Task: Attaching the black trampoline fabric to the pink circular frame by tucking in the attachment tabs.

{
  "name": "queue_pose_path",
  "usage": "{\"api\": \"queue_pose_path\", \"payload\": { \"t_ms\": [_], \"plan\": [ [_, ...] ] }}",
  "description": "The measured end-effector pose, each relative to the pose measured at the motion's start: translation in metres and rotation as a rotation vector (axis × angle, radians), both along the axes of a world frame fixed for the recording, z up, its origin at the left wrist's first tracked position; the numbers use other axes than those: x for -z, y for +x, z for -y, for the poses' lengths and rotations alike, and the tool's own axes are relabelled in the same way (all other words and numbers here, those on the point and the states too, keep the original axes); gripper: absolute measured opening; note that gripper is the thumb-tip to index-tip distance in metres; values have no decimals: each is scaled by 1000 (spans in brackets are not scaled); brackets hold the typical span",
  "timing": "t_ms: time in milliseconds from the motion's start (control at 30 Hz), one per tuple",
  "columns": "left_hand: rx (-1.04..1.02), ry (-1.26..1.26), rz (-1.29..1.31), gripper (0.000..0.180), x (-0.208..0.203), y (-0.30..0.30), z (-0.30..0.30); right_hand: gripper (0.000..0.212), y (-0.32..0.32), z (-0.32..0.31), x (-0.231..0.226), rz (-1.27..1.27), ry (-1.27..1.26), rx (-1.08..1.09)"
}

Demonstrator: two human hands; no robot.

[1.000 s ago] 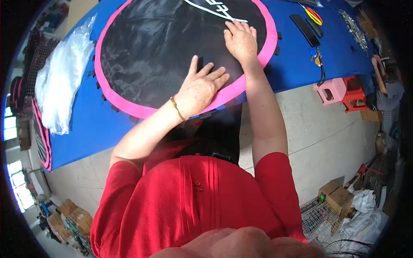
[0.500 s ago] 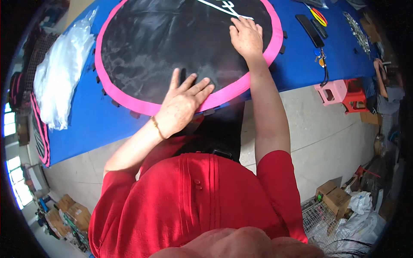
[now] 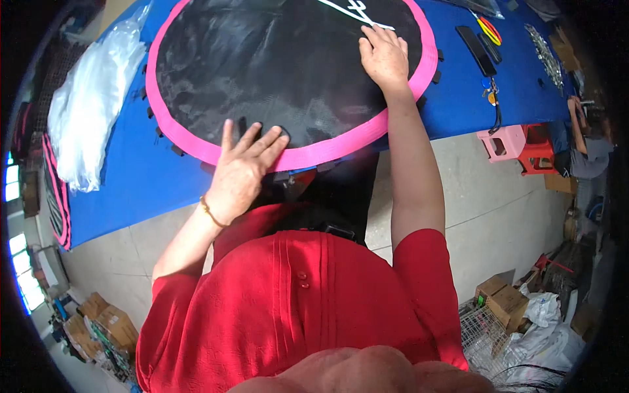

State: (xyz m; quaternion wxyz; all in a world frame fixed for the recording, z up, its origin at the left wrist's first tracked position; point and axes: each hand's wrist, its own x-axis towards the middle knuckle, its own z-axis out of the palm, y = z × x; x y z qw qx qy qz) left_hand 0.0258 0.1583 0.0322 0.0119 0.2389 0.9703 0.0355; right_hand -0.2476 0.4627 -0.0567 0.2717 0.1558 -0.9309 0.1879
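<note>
A large round black mat [image 3: 282,78] with a pink fabric border [image 3: 327,152] lies on the blue-covered table [image 3: 124,190]. White lettering shows near its far right side, and small dark tabs stick out around its rim. My left hand [image 3: 242,170] rests with fingers spread on the near border, its fingertips on the black surface. My right hand [image 3: 386,57] lies on the right part of the mat, fingers stretched out beside the white lettering. Neither hand holds anything.
Clear plastic bags [image 3: 92,105] lie on the table's left. Scissors with a red and yellow handle [image 3: 489,31], a black phone-like slab [image 3: 476,51], keys [image 3: 490,93] and small metal pieces [image 3: 545,56] lie right. Pink [image 3: 503,143] and red stools [image 3: 537,150] stand beyond, near another person [image 3: 590,154].
My left hand has slid left along the near border of the mat. My right hand has shifted slightly right, together with a slight rightward shift of the mat's right edge.
</note>
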Motion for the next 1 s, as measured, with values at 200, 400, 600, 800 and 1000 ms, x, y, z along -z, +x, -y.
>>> {"api": "queue_pose_path", "payload": {
  "t_ms": [200, 400, 600, 800, 1000],
  "plan": [
    [-52, -2, 7, 81, -2, 4, 12, 42, 0, 1, -1, -12, 30, 7],
    [38, 89, -98, 57, 15, -15, -19, 41, 2, 5, -7, -18, 93, 0],
    [-88, 77, -64, 70, 20, 12, 33, 42, 6, 7, -10, 8, 144, 37],
    [-356, -20, -84, 82, 19, 25, 109, 41, 8, 10, -11, -1, 184, 38],
    [-399, -50, -165, 73, 29, 25, 117, 40, 17, 17, -12, -17, 166, 30]
  ]
}}
